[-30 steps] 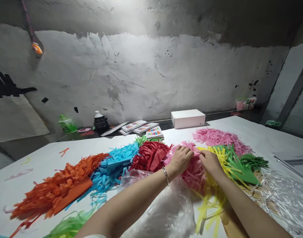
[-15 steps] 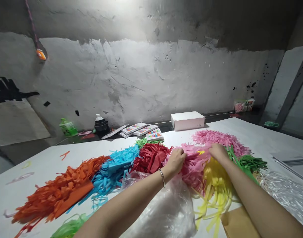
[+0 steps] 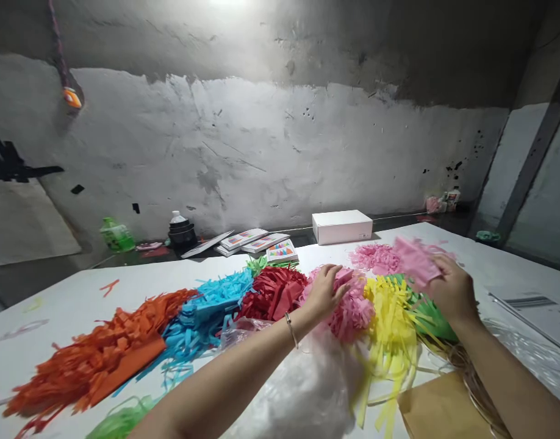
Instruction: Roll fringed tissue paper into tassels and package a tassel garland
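Observation:
In the head view, my right hand (image 3: 456, 289) grips a piece of pink fringed paper (image 3: 416, 261), lifted above the table at the right and blurred by motion. My left hand (image 3: 326, 291) rests over a pile of pink paper fringe (image 3: 353, 308), fingers spread and nothing clearly held. Left of that pile lies dark red fringe (image 3: 275, 286); yellow fringe (image 3: 392, 314) lies to its right. Green fringe (image 3: 438, 317) is partly hidden behind my right wrist. Another light pink heap (image 3: 376, 258) sits farther back. Beneath my left forearm is a clear plastic bag (image 3: 298, 390).
Blue fringe (image 3: 211, 311) and orange fringe (image 3: 92, 350) spread to the left. At the back stand a white box (image 3: 341, 227) and several small boxes with coloured pictures (image 3: 282, 250). Brown paper (image 3: 440, 408) lies front right, near clear shiny strands (image 3: 531, 360).
My right hand has moved right, pulling a piece of pink fringed paper away from the pile. My left hand has opened and stayed near the pink pile. The view has shifted slightly.

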Action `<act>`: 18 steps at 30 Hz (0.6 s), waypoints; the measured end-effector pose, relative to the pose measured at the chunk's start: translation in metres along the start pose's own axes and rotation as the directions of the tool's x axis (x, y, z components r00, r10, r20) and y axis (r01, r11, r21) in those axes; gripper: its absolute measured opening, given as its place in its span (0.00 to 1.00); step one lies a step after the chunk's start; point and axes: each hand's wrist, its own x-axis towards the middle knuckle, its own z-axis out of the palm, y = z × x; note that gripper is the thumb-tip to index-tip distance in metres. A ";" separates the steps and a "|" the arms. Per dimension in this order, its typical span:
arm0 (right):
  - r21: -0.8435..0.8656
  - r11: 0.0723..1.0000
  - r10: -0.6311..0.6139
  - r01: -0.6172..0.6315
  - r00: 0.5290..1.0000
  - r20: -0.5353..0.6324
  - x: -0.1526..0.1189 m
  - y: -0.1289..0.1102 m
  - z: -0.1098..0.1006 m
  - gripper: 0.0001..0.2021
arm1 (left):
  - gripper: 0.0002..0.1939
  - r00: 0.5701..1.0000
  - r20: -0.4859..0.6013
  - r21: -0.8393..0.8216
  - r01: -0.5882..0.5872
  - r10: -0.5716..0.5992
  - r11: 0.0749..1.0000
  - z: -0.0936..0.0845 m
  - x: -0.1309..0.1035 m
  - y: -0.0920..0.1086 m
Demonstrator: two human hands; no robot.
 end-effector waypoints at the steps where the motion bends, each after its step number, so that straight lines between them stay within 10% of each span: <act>1: -0.009 0.996 -0.091 0.092 0.994 0.066 -0.012 -0.016 -0.005 0.09 | 0.23 0.999 -0.016 -0.047 -0.030 0.030 0.998 -0.004 -0.007 0.014; 4: -0.001 0.922 -0.380 0.387 0.907 0.182 -0.044 -0.064 -0.020 0.09 | 0.27 0.997 -0.047 -0.192 -0.077 0.069 0.978 -0.023 -0.029 0.051; 8: -0.042 0.639 -0.731 0.768 0.624 0.276 -0.077 -0.111 -0.034 0.16 | 0.26 0.994 0.067 -0.419 -0.054 0.090 0.907 -0.058 -0.063 0.083; 18: 0.072 0.694 -0.709 0.717 0.662 0.242 -0.158 -0.156 -0.035 0.17 | 0.20 0.966 0.167 -0.487 0.253 -0.195 0.836 -0.117 -0.172 0.108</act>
